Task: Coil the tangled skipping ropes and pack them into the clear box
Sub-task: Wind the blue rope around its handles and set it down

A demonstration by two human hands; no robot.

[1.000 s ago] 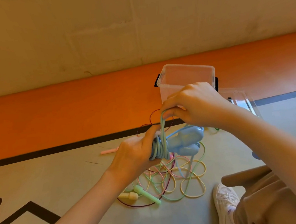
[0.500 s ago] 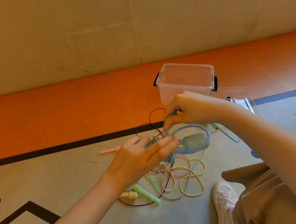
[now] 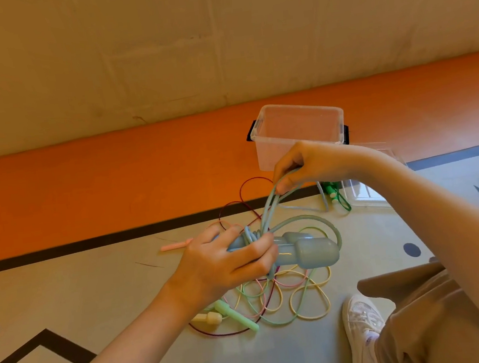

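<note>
Mid-frame, the left hand (image 3: 226, 267) grips the blue rope (image 3: 301, 248) by its bundled handles; the right hand (image 3: 304, 164) pinches its cord above – nearly coiled. The box (image 3: 297, 122), upper right, looks unfilled; the tangle (image 3: 280, 298) below waits

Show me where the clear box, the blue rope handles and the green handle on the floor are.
clear box (image 3: 270, 153), head view, front wall
blue rope handles (image 3: 313, 252), head view, rounded end of the nearer handle
green handle (image 3: 237, 315), head view, middle of its shaft
</note>
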